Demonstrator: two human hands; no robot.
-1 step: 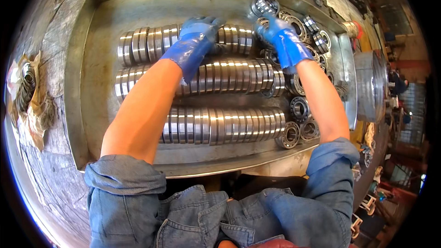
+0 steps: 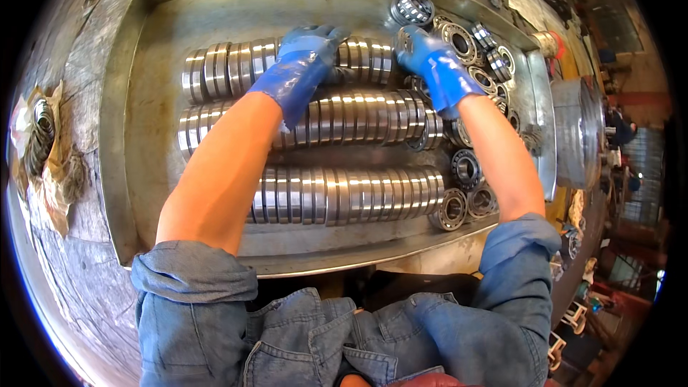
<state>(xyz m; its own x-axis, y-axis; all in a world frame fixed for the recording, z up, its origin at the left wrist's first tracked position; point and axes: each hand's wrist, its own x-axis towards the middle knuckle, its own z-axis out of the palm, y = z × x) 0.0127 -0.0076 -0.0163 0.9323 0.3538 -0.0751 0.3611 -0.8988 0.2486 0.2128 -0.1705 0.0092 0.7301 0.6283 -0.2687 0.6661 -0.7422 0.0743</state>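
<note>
Bearings stand on edge in three long rows inside a shallow metal tray (image 2: 118, 136). My left hand (image 2: 308, 50), in a blue rubber glove, lies over the far row of bearings (image 2: 229, 68), fingers curled round its top; the fingertips are partly hidden. My right hand (image 2: 428, 57), gloved alike and a little blurred, is closed on a bearing (image 2: 403, 41) near that row's right end. The middle row (image 2: 351, 118) and the near row (image 2: 351, 196) lie closer to me, untouched.
Loose bearings (image 2: 459, 39) crowd the tray's right side, some flat, some tilted. Another bearing (image 2: 413, 8) sits at the far wall. Outside, crumpled brown paper with rings (image 2: 46, 143) lies left, and a metal drum-like container (image 2: 579, 132) stands right.
My right hand has shifted slightly left, toward the end of the far row, with the bearing in it. My left hand has hardly moved.
</note>
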